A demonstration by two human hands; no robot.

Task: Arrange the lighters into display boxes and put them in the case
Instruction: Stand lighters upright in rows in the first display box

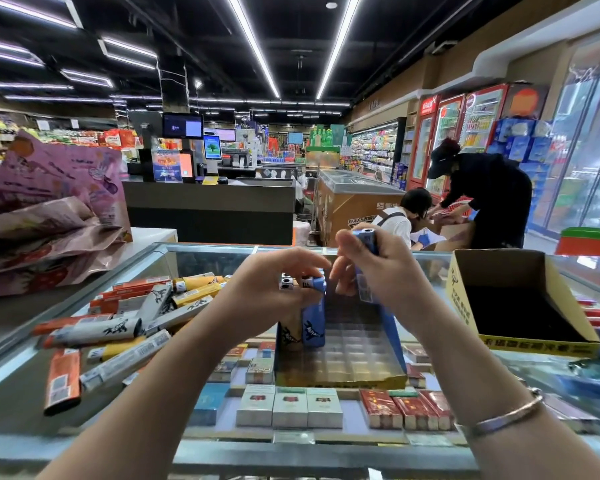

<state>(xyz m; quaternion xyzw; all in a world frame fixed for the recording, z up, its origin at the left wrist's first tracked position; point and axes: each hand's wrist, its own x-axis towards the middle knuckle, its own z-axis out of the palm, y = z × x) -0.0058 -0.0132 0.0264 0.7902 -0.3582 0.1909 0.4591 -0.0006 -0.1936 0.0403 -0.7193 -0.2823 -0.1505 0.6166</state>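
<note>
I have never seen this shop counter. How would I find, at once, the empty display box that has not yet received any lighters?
Start at the glass counter in front of the person. On its right side, beyond the right hand, stands an open yellow cardboard box with black print. Unlike the display box between the hands, which holds blue lighters, its dark inside looks empty.

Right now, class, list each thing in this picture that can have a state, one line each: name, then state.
Left hand: gripping blue lighters.
Right hand: gripping a blue lighter, raised.
Display box: open, partly filled.
Yellow box: open, looks empty.
Loose lighters: lying scattered on the glass.
</note>
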